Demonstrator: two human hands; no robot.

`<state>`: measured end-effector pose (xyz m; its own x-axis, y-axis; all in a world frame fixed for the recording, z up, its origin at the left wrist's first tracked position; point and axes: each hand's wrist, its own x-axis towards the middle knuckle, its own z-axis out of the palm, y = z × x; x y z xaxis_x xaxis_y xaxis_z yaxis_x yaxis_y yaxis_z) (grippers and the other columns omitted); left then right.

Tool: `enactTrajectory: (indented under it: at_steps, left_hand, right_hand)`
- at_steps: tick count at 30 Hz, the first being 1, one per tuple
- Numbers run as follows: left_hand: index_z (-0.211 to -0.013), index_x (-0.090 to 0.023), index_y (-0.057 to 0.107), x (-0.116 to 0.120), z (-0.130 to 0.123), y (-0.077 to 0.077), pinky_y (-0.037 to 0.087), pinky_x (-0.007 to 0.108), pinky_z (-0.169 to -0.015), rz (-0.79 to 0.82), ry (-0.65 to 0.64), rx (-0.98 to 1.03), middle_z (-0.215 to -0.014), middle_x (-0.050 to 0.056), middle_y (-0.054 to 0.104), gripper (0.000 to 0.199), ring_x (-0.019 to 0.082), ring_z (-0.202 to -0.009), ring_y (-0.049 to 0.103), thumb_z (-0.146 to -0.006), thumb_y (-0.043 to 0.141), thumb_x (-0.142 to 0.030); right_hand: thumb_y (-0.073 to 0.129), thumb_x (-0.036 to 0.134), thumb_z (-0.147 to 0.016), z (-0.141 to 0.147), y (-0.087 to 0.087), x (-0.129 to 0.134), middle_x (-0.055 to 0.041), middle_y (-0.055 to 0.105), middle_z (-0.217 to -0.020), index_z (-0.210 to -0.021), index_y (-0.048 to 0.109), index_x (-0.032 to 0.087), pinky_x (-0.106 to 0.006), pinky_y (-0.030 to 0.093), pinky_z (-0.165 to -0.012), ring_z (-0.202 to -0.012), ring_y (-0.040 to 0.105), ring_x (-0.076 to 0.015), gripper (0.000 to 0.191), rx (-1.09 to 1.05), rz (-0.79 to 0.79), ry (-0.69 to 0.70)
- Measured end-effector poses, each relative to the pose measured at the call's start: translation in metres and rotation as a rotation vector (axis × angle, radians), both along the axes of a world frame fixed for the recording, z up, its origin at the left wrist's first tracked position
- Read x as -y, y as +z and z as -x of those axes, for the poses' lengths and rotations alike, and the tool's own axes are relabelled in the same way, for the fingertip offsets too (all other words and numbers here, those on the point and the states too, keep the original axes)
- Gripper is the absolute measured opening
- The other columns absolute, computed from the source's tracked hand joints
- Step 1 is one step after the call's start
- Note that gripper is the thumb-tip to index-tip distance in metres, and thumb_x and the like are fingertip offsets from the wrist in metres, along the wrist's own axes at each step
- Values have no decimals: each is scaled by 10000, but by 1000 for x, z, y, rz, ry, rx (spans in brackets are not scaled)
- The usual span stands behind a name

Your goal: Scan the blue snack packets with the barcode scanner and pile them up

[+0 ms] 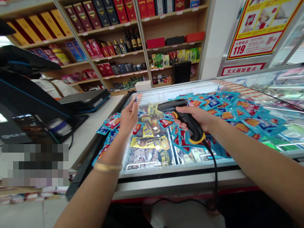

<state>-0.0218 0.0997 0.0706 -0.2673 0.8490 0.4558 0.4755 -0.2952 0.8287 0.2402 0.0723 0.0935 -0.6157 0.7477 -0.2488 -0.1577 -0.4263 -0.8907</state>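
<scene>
My right hand (pixel 193 117) is wrapped round a black barcode scanner (pixel 190 122) with yellow trim, its head pointing left and its cable (pixel 215 171) hanging down over the front edge. My left hand (pixel 129 117), wearing a gold bangle, is raised left of the scanner with fingers closed. A small blue tip shows above those fingers; what it belongs to is hidden. Blue snack packets (pixel 239 126) lie spread over the glass freezer top on the right, and more blue-and-red packets (pixel 112 123) lie at the left edge. Yellow wrapped items (pixel 150 142) show between my hands, under the glass.
On the left, a counter (pixel 95 126) bears a black scale (pixel 84 99) and a dark checkout machine (pixel 28 104). Behind the freezer (pixel 180 172) stand shelves (pixel 114 34) with boxes and bottles. A fire-safety poster (pixel 261 31) hangs at the right.
</scene>
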Motion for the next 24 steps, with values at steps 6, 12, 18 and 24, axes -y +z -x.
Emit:
enactTrajectory:
  at_steps: [6,12,18,24]
  left_hand:
    - [-1314,-270,616,13,57,-7,248,673,-1119,257,313,-818,-1438,158,538,450,408,-1384,406,-918,466,-424]
    - [-1360,-293,575,13,70,-31,117,711,-1132,347,247,-935,-1522,145,463,496,430,-1457,288,-930,396,-462]
    - [-1294,-290,625,19,57,-16,-58,691,-1154,191,239,-758,-1515,125,472,480,429,-1494,192,-860,557,-482]
    - [-1243,-224,640,14,0,-9,181,519,-1210,123,-165,-485,-1418,136,566,543,354,-1384,436,-738,746,-393]
  right_hand:
    - [505,341,-963,55,-1,-9,-13,564,-580,-768,585,148,-173,449,-401,-452,482,-84,285,-62,21,116]
    - [556,363,-945,72,-11,-14,-9,559,-586,-756,584,156,-176,447,-424,-465,493,-87,281,-91,56,143]
    - [505,344,-972,51,-7,-16,-13,567,-580,-768,593,153,-174,454,-413,-452,488,-87,293,-76,32,64]
    - [547,358,-945,4,2,-19,-24,569,-603,-782,585,146,-185,457,-416,-451,489,-91,271,-73,-34,-71]
